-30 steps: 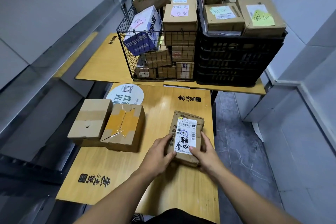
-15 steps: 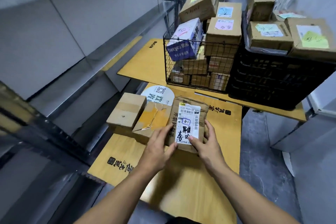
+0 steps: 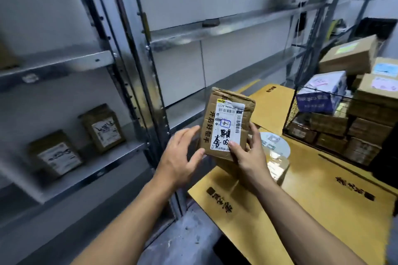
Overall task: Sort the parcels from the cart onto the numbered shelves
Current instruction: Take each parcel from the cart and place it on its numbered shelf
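One parcel [image 3: 227,125] now clears the desk [image 3: 323,211], nearing the shelves [image 3: 112,161]; my right hand [image 3: 249,157] grips it, left hand [image 3: 178,155] open beside.

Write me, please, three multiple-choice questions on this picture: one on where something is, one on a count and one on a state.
1. Where is the held parcel?
A. Lying flat on the yellow table.
B. Up in the air in front of the shelf rack.
C. Inside the wire basket.

2. How many labelled parcels stand on the lower left shelf?
A. None.
B. Two.
C. Five.

3. What is the right hand doing?
A. Gripping the parcel.
B. Resting flat on the table.
C. Hanging out of view.

Key: 1 B, it is held up with the rack behind it. 2 B, the nearer parcel and the farther parcel stand there side by side. 3 A, its thumb lies on the parcel's front and its fingers wrap the far edge, while the left hand is open at the other edge.
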A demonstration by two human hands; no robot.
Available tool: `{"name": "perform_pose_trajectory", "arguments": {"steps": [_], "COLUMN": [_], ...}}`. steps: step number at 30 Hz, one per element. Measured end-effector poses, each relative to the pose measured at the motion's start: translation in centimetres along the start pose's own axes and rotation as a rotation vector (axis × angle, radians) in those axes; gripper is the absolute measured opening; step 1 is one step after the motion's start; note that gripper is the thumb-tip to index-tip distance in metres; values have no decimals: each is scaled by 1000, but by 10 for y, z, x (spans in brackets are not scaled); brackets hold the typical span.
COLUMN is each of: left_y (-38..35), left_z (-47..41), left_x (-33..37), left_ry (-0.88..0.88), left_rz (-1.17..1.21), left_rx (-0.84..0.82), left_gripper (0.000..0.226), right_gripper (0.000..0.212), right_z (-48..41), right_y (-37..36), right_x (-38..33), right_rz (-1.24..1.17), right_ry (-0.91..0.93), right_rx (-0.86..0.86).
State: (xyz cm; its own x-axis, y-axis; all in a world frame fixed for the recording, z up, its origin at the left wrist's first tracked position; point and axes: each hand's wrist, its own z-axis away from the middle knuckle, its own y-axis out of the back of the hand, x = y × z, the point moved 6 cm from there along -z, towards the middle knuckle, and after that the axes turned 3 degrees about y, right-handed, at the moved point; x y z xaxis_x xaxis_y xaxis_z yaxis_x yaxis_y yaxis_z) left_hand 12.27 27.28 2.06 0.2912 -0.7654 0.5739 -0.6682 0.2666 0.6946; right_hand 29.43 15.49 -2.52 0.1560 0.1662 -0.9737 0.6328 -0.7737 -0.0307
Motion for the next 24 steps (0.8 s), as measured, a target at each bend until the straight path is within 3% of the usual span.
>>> {"name": "perform_pose_trajectory", "arguments": {"steps": [12,24], "left_y": [254,347], "left_z": [25,-11], "left_x": [-52,-85], "left_ry": [92,229], "left_rz": [-735,-936], "left_rx": [225,257], "left_gripper": [52,54], "right_gripper": [71,71], "right_z": [-19,-85], "right_y": [-210,-346], "right_x": [-126,-206], "right_rz": [-171,-216], "right_ry": [280,447], "right_rx": [-294,-479]}}
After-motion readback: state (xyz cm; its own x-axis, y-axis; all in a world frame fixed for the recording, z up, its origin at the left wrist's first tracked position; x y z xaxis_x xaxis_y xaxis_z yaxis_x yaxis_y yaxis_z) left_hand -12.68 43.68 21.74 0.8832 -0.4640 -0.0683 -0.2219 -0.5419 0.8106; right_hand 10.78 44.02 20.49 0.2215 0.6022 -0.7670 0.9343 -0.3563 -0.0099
